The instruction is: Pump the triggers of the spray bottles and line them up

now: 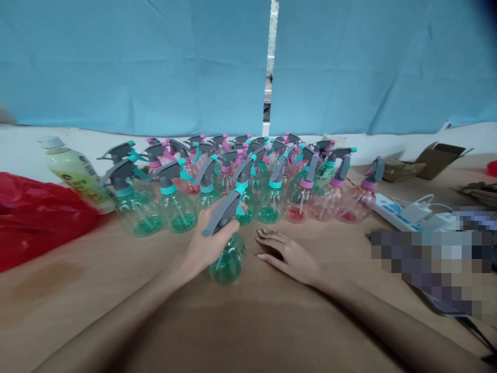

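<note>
My left hand [212, 233] is closed around the neck of a green spray bottle [227, 264] with a grey and teal trigger head. The bottle stands about upright, in front of the others. My right hand [287, 254] rests on the wooden table to the right of it, fingers stretched out and holding nothing. Just beyond both hands are several rows of spray bottles, green ones such as the clear green bottle [269, 204] and pink ones such as the pink bottle [297, 207]. The back rows are partly hidden.
A red plastic bag [42, 223] and a tilted drink bottle [75, 171] are at the left. On the right are a white power strip [396, 212] with plugs, an open cardboard box [438, 160] and a blurred-out device. A blue cloth [194, 67] hangs behind.
</note>
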The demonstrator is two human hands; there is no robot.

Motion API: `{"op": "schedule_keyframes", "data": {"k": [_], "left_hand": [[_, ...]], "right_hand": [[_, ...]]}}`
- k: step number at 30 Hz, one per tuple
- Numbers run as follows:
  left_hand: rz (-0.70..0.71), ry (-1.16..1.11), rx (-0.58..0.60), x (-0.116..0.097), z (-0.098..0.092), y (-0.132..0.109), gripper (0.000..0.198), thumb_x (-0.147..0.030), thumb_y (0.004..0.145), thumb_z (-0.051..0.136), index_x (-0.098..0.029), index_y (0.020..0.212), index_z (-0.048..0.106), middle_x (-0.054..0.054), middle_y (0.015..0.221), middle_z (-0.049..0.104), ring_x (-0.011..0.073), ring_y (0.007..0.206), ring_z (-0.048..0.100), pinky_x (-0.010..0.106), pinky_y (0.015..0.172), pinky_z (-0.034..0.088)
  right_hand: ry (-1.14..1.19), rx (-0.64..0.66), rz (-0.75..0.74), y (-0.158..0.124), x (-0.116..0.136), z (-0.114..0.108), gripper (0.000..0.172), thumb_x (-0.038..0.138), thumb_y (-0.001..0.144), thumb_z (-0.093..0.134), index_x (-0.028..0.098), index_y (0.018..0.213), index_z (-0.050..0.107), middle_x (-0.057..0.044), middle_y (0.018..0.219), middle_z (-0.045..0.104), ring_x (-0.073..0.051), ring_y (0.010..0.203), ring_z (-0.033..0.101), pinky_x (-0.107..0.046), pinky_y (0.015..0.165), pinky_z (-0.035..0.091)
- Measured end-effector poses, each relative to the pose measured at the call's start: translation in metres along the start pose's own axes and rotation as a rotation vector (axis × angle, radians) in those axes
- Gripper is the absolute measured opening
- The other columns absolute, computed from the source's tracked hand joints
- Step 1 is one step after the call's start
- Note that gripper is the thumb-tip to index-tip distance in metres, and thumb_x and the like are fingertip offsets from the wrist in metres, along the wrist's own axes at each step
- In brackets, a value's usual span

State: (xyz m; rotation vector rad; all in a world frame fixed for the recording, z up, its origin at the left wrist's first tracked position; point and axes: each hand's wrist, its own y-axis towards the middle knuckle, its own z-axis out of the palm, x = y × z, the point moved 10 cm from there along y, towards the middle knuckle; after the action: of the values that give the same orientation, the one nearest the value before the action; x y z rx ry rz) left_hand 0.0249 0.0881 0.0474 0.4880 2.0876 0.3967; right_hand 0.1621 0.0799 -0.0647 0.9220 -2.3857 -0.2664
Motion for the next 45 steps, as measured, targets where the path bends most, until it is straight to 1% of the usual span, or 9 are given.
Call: {"op": "schedule_keyframes", "data": {"k": [3,8,12,17,23,30,35,39,45], "left_hand": [[-0.007,-0.022,0.033,0.003,0.005,-0.001,0.022,-0.021,0.073,0.048,-0.023,0.092,0.059,-0.003,0.066,0.053,0.0154,0.062,0.050,0.028,0.060,0.041],[-0.033,-0.056,0.035,0.009,0.007,-0.001,0.012,-0.021,0.075,0.049,-0.022,0.084,0.056,0.000,0.073,0.054,0.0166,0.069,0.053,0.033,0.074,0.045],[-0.034,-0.077,0.043,0.009,0.008,-0.002,0.010,-0.022,0.075,0.049,-0.022,0.084,0.054,0.001,0.076,0.054,0.0176,0.072,0.053,0.035,0.078,0.045],[-0.037,-0.082,0.040,0.010,0.009,-0.002,0.010,-0.021,0.076,0.049,-0.022,0.085,0.054,0.001,0.075,0.053,0.0172,0.071,0.053,0.034,0.077,0.046],[-0.045,-0.096,0.044,0.010,0.009,-0.002,0.008,-0.021,0.076,0.050,-0.022,0.082,0.053,0.000,0.074,0.052,0.0165,0.069,0.052,0.033,0.076,0.045],[-0.047,-0.098,0.048,0.010,0.009,-0.002,0.012,-0.020,0.074,0.049,-0.022,0.085,0.054,0.000,0.073,0.050,0.0187,0.075,0.054,0.032,0.072,0.043],[-0.026,-0.047,0.054,0.001,0.007,0.001,0.023,-0.020,0.073,0.047,-0.024,0.093,0.058,-0.002,0.066,0.050,0.0167,0.063,0.049,0.028,0.057,0.037],[-0.007,-0.016,0.038,-0.003,0.004,0.003,0.023,-0.019,0.070,0.047,-0.023,0.088,0.061,-0.002,0.066,0.052,0.0148,0.059,0.045,0.027,0.055,0.036],[-0.025,-0.009,0.028,0.002,0.002,0.003,0.017,-0.021,0.070,0.049,-0.021,0.082,0.061,-0.003,0.061,0.048,0.0128,0.053,0.038,0.026,0.050,0.032]], "right_hand": [[0.004,0.009,0.005,0.000,-0.001,0.001,0.046,0.046,0.089,0.044,0.021,0.128,0.049,-0.007,0.133,0.050,-0.021,0.127,0.041,-0.043,0.106,0.034],[0.018,0.002,0.009,0.000,-0.001,0.000,0.047,0.046,0.088,0.044,0.022,0.128,0.049,-0.007,0.133,0.051,-0.022,0.126,0.042,-0.044,0.106,0.034],[0.015,0.002,0.013,0.000,0.000,0.000,0.046,0.046,0.089,0.045,0.022,0.128,0.050,-0.007,0.133,0.050,-0.021,0.127,0.041,-0.044,0.106,0.034],[0.017,-0.002,0.005,0.000,0.001,-0.001,0.045,0.045,0.089,0.045,0.023,0.128,0.049,-0.007,0.133,0.051,-0.022,0.126,0.042,-0.045,0.106,0.034],[0.010,0.014,0.015,0.000,0.000,0.000,0.047,0.046,0.089,0.044,0.020,0.128,0.050,-0.008,0.133,0.051,-0.021,0.127,0.041,-0.042,0.107,0.034],[0.014,0.008,0.010,0.000,0.000,0.000,0.046,0.045,0.089,0.045,0.021,0.127,0.050,-0.007,0.133,0.051,-0.021,0.126,0.042,-0.044,0.106,0.034],[0.014,0.007,0.009,0.000,0.000,0.000,0.046,0.046,0.089,0.045,0.022,0.128,0.050,-0.007,0.133,0.051,-0.021,0.127,0.041,-0.044,0.106,0.033],[0.022,-0.007,-0.008,0.000,0.000,0.000,0.045,0.045,0.088,0.045,0.023,0.128,0.049,-0.007,0.133,0.051,-0.022,0.127,0.042,-0.045,0.106,0.034],[0.019,-0.007,-0.009,0.000,0.000,-0.001,0.045,0.045,0.089,0.044,0.022,0.127,0.050,-0.007,0.132,0.051,-0.022,0.126,0.042,-0.045,0.106,0.034]]}}
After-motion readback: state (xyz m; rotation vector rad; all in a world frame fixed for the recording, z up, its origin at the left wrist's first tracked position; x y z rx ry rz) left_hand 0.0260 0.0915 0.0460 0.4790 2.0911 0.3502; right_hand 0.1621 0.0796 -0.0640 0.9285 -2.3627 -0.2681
